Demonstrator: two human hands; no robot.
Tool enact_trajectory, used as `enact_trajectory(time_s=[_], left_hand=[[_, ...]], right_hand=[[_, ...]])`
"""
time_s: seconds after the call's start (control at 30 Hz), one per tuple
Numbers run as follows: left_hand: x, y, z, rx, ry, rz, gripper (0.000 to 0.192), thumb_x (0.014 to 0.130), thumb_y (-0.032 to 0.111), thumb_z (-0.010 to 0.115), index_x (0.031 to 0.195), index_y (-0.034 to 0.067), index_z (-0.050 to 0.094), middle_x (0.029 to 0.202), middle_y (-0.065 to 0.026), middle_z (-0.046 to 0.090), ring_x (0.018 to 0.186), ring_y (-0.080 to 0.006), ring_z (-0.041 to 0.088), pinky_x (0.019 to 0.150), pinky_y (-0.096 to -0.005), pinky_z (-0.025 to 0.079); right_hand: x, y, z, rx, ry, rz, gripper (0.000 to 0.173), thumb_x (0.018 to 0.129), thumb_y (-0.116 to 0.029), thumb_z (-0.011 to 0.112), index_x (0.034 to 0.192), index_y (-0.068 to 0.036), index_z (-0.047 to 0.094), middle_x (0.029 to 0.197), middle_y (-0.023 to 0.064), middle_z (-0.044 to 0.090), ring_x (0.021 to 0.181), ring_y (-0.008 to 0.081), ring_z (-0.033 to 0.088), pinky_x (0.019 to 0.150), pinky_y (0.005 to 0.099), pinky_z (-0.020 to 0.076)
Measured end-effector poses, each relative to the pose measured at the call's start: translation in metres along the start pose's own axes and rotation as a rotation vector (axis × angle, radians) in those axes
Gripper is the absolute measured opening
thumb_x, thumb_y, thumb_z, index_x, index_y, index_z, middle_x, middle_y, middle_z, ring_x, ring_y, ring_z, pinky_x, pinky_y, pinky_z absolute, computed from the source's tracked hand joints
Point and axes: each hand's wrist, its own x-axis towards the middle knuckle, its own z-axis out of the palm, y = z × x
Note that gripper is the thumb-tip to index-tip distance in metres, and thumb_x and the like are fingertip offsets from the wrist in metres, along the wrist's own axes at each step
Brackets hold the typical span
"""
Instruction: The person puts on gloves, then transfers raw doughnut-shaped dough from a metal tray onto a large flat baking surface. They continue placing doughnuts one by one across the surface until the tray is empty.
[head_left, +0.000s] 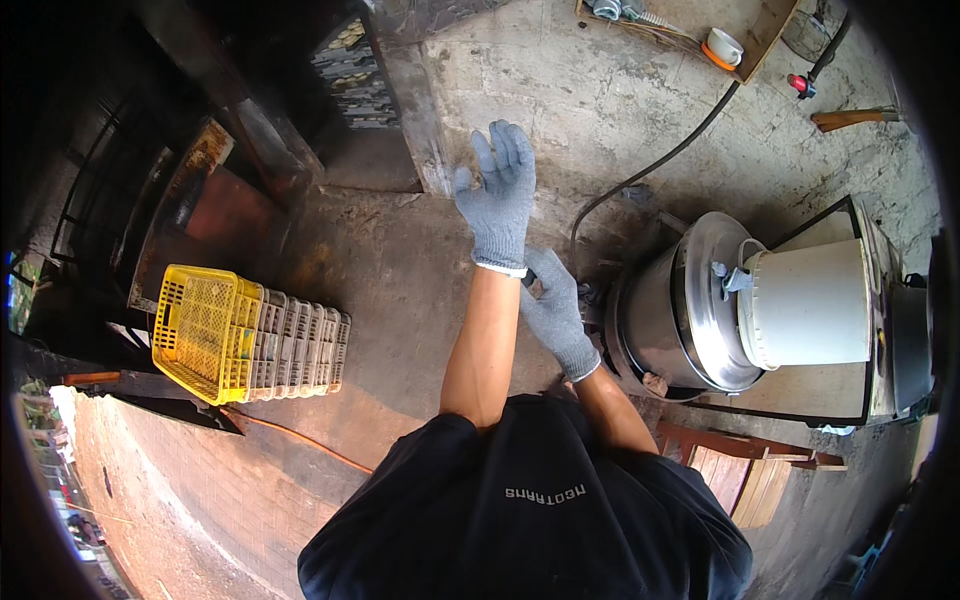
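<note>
A grey knit work glove with a white-edged cuff covers my left hand (501, 191), which is raised with the palm showing and the fingers spread, holding nothing. My right hand (559, 311), in a matching glove, is close beside the left wrist at the glove's cuff (501, 262). Its fingertips are partly hidden by the left forearm, so I cannot tell whether they grip the cuff.
To the left stands a stack of plastic crates (300, 341), a yellow one on top. On the right are a large metal pot (652, 300) and a white bucket (814, 304). A black hose (652, 169) hangs along the wall; an orange cord (300, 439) crosses the floor.
</note>
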Motion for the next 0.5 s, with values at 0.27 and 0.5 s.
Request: enact_trajectory(time_s=[0.27, 0.5], left_hand=[[-0.006, -0.037, 0.002, -0.162, -0.195, -0.258, 0.052, 0.108, 0.043, 0.049, 0.152, 0.016, 0.060, 0.161, -0.0137, 0.053, 0.149, -0.0341, 0.049, 0.123, -0.0614, 0.038], [0.022, -0.008, 0.019, 1.654, -0.263, 0.541, 0.042, 0.107, 0.030, 0.057, 0.142, 0.008, 0.065, 0.152, -0.0164, 0.058, 0.142, -0.0364, 0.053, 0.121, -0.0488, 0.041]], right_hand=[[0.012, 0.032, 0.013, 0.189, 0.005, 0.045, 0.026, 0.090, -0.007, 0.080, 0.114, -0.003, 0.071, 0.108, 0.0069, 0.070, 0.102, 0.0173, 0.067, 0.090, 0.0342, 0.0530], [-0.015, 0.006, -0.035, -0.224, -0.118, 0.010, 0.024, 0.092, -0.007, 0.074, 0.115, -0.004, 0.075, 0.098, 0.0147, 0.070, 0.083, 0.0258, 0.068, 0.078, 0.0368, 0.0557]])
